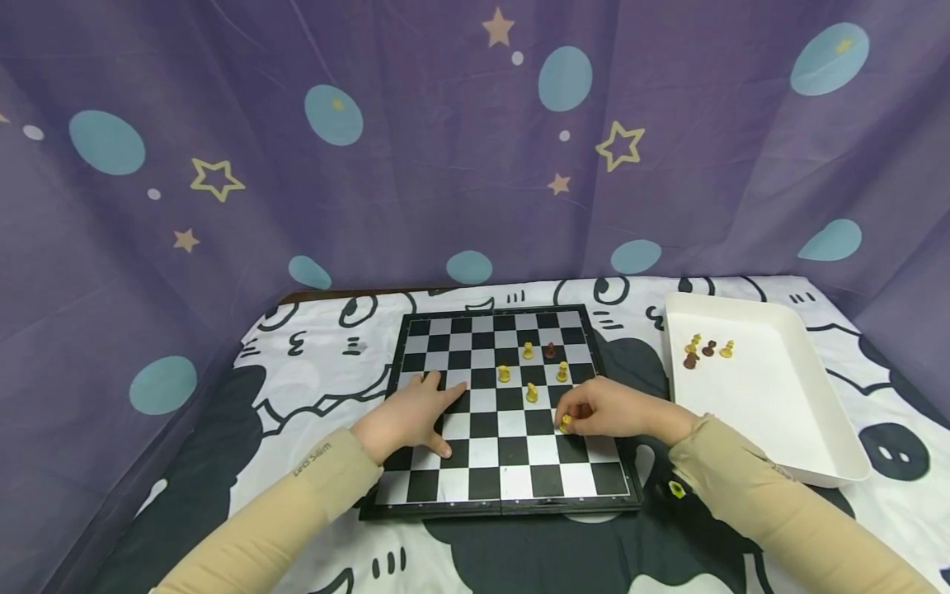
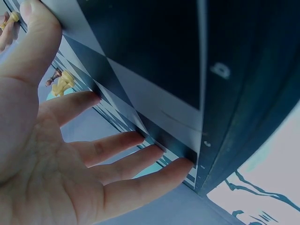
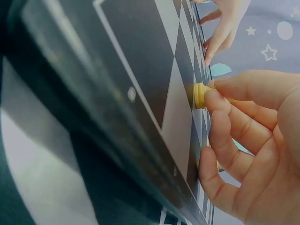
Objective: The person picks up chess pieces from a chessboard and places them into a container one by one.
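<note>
My right hand (image 1: 612, 407) pinches a yellow chess piece (image 3: 200, 95) between thumb and fingers, its base right at the chessboard (image 1: 484, 451). The fingers hide the upper part of that piece. On the left side of the board my left hand (image 1: 412, 415) rests with its fingers (image 2: 140, 187) spread and fingertips at the squares. Several other yellow chess pieces stand around the board's right middle, among them one yellow piece (image 1: 532, 393) nearest the right hand and another yellow piece (image 1: 504, 374) toward the center. A dark red chess piece (image 1: 550, 351) stands behind them.
A white tray (image 1: 772, 421) stands right of the board, with yellow and dark red pieces (image 1: 691, 360) at its far left. A small yellow-green item (image 1: 677, 489) lies on the patterned cloth (image 1: 312, 388) by the right sleeve. A purple curtain (image 1: 416, 206) hangs behind.
</note>
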A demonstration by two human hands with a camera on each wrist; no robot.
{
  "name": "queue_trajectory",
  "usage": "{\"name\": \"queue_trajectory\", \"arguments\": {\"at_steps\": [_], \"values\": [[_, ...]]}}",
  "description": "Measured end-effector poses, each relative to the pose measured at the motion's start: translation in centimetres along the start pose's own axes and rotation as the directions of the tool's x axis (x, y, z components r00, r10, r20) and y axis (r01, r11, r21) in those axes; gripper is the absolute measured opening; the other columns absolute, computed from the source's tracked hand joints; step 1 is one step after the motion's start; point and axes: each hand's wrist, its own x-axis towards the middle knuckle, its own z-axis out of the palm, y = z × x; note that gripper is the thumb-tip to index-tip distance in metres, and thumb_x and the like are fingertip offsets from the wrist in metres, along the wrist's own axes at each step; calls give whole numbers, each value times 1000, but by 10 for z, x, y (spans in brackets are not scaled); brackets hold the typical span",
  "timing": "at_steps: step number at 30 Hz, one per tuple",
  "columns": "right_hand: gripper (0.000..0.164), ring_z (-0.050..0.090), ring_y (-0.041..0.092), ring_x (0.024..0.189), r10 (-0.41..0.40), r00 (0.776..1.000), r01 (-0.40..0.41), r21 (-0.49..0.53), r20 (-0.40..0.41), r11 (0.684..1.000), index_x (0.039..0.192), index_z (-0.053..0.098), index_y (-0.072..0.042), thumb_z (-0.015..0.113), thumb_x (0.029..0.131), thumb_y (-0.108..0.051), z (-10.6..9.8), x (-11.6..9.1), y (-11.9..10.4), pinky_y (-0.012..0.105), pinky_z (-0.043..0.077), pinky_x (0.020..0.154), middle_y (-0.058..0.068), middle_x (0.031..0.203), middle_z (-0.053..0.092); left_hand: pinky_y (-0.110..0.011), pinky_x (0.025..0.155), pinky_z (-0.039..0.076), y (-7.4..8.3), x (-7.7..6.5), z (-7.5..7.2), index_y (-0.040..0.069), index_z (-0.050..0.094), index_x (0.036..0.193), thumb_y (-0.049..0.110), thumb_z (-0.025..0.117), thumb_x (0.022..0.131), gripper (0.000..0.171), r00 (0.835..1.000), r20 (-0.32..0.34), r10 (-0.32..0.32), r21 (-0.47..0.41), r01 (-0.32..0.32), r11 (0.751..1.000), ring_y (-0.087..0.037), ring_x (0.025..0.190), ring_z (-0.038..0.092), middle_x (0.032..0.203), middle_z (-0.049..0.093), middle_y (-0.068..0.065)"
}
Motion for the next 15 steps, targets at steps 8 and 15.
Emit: {"name": "queue_trajectory", "arguments": {"at_steps": [8, 15], "values": [[11, 50, 3, 63, -4, 1000, 4, -4, -1, 1000, 91, 71, -14, 65, 84, -6, -1, 0, -2, 21, 44, 58, -9, 72, 61, -49, 97, 44, 0, 1, 0, 15, 39, 146, 41, 84, 63, 98, 1000, -3, -2, 7, 2, 1000, -43, 120, 44, 134, 43, -26], [10, 50, 3, 63, -7, 1000, 7, -10, 2, 1000, 91, 71, -13, 65, 85, -8, -1, 1, -2, 21, 44, 58, -10, 71, 61, -50, 97, 44, 0, 0, -1, 15, 39, 146, 40, 84, 63, 98, 1000, 0, -5, 2, 5, 1000, -44, 121, 43, 134, 43, -26]]}}
